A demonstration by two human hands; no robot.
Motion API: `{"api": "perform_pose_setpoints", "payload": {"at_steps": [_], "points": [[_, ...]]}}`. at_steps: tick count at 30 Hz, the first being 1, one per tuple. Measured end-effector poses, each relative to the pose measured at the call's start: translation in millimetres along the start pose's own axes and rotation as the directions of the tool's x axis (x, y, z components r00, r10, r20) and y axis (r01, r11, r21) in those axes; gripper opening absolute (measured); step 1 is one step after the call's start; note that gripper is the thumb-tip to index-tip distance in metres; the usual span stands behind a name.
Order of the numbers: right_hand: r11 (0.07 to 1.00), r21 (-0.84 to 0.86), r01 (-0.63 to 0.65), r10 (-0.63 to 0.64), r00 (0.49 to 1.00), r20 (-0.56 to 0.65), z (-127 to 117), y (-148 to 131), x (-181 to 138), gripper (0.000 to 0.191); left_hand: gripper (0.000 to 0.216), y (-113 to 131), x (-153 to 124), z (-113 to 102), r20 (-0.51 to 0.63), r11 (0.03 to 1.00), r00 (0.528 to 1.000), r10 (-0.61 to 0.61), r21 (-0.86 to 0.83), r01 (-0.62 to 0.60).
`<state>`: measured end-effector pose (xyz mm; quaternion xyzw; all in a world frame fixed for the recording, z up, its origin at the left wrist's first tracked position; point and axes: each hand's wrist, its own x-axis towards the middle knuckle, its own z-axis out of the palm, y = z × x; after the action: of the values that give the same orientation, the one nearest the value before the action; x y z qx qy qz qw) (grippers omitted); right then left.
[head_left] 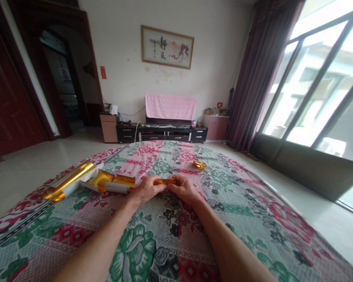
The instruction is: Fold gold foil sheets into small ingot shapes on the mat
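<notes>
Both my hands meet at the middle of a flower-patterned cloth (164,243). My left hand (147,189) and my right hand (184,188) each pinch one end of a small folded strip of gold foil paper (165,181), held just above the cloth. Their fingers are closed on it. A stack of gold foil sheets (85,181), partly curled with white backs showing, lies on the cloth to the left of my left hand. A small folded gold paper piece (199,165) rests farther away, beyond my right hand.
The cloth covers a wide surface that fills the lower view. Beyond it are a tiled floor (32,164), a low dark TV cabinet (164,133) with a pink cover, a framed picture, a dark doorway at left, and curtains with large windows (320,90) at right.
</notes>
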<state>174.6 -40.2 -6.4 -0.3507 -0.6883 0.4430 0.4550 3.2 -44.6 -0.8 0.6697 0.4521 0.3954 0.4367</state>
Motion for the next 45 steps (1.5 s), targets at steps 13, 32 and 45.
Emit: {"api": "perform_pose_setpoints", "payload": {"at_steps": [13,32,45], "points": [[0.992,0.105,-0.064,0.069,0.997,-0.043,1.3,-7.6,-1.0,0.017,0.023,0.5,0.0,-0.4,0.025,0.998,0.999,0.021,0.057,-0.022],[0.984,0.159,-0.080,0.095,0.992,-0.088,-1.9,-6.4,0.2,0.017,0.019,3.4,-2.1,-0.5,-0.026,0.998,0.999,-0.040,-0.054,0.038],[0.978,0.192,-0.078,0.099,0.990,-0.103,-2.3,-8.6,-0.6,0.020,0.023,4.8,-4.1,-1.4,0.014,0.994,1.000,-0.022,-0.111,0.023]]}}
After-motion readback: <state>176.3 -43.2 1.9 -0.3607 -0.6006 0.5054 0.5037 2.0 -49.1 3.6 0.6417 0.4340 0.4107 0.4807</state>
